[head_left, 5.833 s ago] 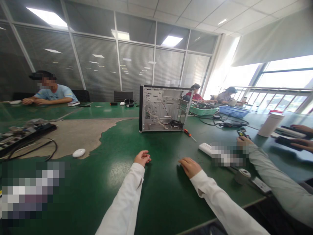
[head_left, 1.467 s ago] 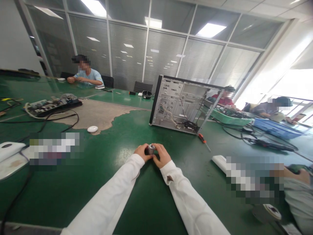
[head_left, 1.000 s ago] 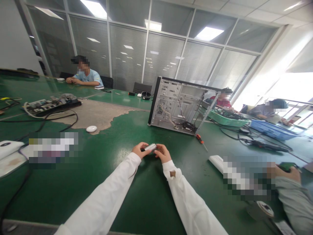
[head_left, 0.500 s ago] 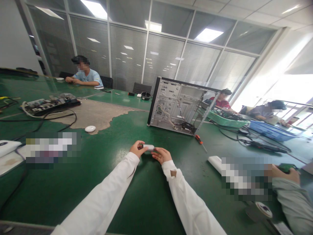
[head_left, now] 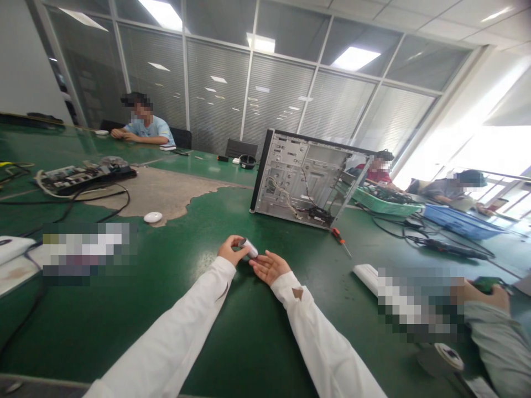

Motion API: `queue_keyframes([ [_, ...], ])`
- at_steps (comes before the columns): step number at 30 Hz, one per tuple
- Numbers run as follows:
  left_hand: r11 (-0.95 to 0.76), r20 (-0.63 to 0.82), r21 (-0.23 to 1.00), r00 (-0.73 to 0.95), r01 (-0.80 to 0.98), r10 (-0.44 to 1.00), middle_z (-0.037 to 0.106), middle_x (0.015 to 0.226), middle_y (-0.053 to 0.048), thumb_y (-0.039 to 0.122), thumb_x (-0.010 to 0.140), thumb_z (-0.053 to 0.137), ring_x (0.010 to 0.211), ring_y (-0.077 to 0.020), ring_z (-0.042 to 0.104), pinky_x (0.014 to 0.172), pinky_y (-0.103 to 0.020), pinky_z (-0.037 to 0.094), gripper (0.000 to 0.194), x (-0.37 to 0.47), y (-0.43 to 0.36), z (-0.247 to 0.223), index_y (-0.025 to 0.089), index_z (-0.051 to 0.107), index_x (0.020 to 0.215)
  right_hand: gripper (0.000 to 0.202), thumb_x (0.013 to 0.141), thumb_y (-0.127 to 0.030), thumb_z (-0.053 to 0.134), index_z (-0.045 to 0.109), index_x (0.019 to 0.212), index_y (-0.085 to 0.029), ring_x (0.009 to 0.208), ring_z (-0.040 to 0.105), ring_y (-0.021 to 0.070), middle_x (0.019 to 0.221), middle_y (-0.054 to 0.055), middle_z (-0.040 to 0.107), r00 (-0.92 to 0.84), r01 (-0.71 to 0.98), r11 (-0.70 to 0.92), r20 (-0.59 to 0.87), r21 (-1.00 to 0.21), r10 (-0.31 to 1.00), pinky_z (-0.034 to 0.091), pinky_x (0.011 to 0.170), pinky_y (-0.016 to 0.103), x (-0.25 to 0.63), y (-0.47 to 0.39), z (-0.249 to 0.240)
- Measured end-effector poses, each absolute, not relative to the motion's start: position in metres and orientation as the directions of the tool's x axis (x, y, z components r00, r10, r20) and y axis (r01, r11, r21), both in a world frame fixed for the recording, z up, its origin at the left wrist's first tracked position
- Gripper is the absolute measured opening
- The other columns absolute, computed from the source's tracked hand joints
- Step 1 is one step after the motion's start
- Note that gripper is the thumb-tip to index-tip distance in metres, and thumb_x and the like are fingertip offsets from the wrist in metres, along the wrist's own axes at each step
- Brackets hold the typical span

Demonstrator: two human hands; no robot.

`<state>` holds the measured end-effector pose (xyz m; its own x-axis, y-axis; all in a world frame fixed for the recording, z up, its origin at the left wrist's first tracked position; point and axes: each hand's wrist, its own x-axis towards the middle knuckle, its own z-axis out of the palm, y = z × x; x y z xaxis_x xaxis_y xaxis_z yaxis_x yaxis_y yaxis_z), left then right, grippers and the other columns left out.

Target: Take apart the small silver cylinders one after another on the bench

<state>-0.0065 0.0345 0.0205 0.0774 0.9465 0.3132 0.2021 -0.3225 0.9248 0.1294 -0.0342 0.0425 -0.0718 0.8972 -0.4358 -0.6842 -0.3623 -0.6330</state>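
Above the green tabletop, right in front of you, your left hand has the small metal cylinder pinched between thumb and fingers, and it's tilted: the dark, hollow-looking end up towards your left hand, the other end dipping down to the right. And there's your right hand, palm turned up, fingers spread and gripping nothing, its fingertips right at that lower end; whether they touch it or sit just beside it, you can't tell from here.

So the step in hand looks like handling the cylinder between both hands, left bearing it, right in support. What does the next move call for? A firm left pinch, I'd judge, because smooth round metal could roll out, and a right palm kept close beneath the low end.

Beyond your hands stands the computer case, its inside bared towards you, with the orange-handled screwdriver lying near its lower right corner. Left of you, a white oval thing sits by the edge of the worn patch. Over on your right, a co-worker's hand holds something green, well apart from yours.
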Motion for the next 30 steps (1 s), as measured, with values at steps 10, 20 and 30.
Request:
queue_keyframes([
  [10, -0.469, 0.431, 0.811, 0.184, 0.351, 0.883, 0.061, 0.084, -0.003, 0.029, 0.056, 0.062, 0.080, -0.0179, 0.055, 0.062, -0.027, 0.044, 0.032, -0.007, 0.021, 0.034, 0.018, 0.056, 0.085, 0.032, 0.070, -0.026, 0.051, 0.045, 0.093, -0.004, 0.081, 0.059, 0.0216, 0.081, 0.015, 0.059, -0.178, -0.728, -0.426, -0.452, -0.537, 0.874, 0.049, 0.060, 0.027, 0.129, -0.036, 0.043],
  [20, -0.671, 0.578, 0.646, 0.341, 0.363, 0.741, 0.057, 0.087, -0.004, 0.024, 0.058, 0.060, 0.085, -0.0189, 0.051, 0.068, -0.028, 0.042, 0.027, -0.003, 0.006, 0.046, 0.019, 0.054, 0.085, 0.021, 0.072, -0.030, 0.050, 0.048, 0.077, -0.010, 0.059, 0.058, 0.0128, 0.063, 0.006, 0.057, -0.181, -0.713, -0.419, -0.430, -0.561, 0.884, 0.047, 0.055, 0.025, 0.130, -0.033, 0.037],
  [30, -0.788, 0.630, 0.525, 0.475, 0.323, 0.615, 0.054, 0.094, -0.005, 0.016, 0.059, 0.056, 0.091, -0.0200, 0.047, 0.082, -0.033, 0.037, 0.034, 0.006, -0.009, 0.050, 0.021, 0.056, 0.092, 0.020, 0.072, -0.034, 0.049, 0.051, 0.071, -0.014, 0.049, 0.055, 0.0100, 0.058, 0.003, 0.060, -0.104, -0.712, -0.378, -0.444, -0.592, 0.890, 0.045, 0.050, 0.023, 0.129, -0.033, 0.038],
])
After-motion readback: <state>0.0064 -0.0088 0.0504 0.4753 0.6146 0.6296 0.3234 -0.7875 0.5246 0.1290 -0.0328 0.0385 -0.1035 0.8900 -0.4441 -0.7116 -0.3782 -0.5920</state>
